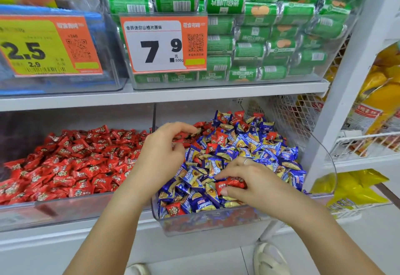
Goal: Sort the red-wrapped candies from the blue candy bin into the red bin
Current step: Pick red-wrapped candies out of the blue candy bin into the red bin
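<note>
In the blue candy bin (207, 220), just right of the red bin (65, 209), the right hand (253, 181) pinches a red-wrapped candy (229, 185) and the left hand (160, 153) curls over others; these look light, crinkly and slippery, best pinched across the body.

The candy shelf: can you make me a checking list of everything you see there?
Surface: white shelf, with clear bins below it.
Job's things: red bin full of red-wrapped candies; blue candy bin holds blue candies with red ones mixed in.
Clutter: stray red candy at the blue bin's front.
Grips: left hand curled over red candies at the bins' divide; right hand pinching a red candy.
Cables: nothing seen.
Surroundings: green packs, price tags, yellow bags.
</note>
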Demonstrator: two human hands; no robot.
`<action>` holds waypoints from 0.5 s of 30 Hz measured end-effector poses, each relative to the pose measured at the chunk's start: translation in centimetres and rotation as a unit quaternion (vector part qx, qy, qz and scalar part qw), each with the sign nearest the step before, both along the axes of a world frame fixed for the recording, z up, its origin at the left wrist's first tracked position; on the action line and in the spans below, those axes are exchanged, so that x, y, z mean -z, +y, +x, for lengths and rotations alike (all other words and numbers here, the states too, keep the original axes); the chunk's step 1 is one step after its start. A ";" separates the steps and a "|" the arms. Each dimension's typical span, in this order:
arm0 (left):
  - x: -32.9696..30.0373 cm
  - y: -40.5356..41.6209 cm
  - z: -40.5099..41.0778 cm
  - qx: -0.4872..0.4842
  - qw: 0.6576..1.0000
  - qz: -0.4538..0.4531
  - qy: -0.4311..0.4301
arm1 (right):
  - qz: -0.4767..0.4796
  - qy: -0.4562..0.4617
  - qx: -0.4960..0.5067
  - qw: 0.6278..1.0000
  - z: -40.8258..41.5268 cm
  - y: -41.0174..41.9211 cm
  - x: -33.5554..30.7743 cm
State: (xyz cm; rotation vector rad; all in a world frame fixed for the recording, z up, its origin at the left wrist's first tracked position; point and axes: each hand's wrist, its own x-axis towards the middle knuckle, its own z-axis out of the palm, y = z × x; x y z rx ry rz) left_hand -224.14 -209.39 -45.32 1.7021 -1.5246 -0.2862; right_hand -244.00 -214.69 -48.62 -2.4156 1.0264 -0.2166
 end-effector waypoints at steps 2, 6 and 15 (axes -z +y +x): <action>-0.2 0.1 0.5 -0.031 0.999 0.000 0.031 | -0.024 0.009 -0.002 1.000 0.3 -0.1 0.1; -0.4 0.1 1.0 -0.075 0.995 0.012 0.069 | -0.029 -0.020 0.004 0.999 0.4 -0.2 0.1; -0.9 -0.5 1.3 -0.110 0.992 0.010 -0.059 | 0.043 -0.232 0.188 0.953 0.8 -2.2 -1.8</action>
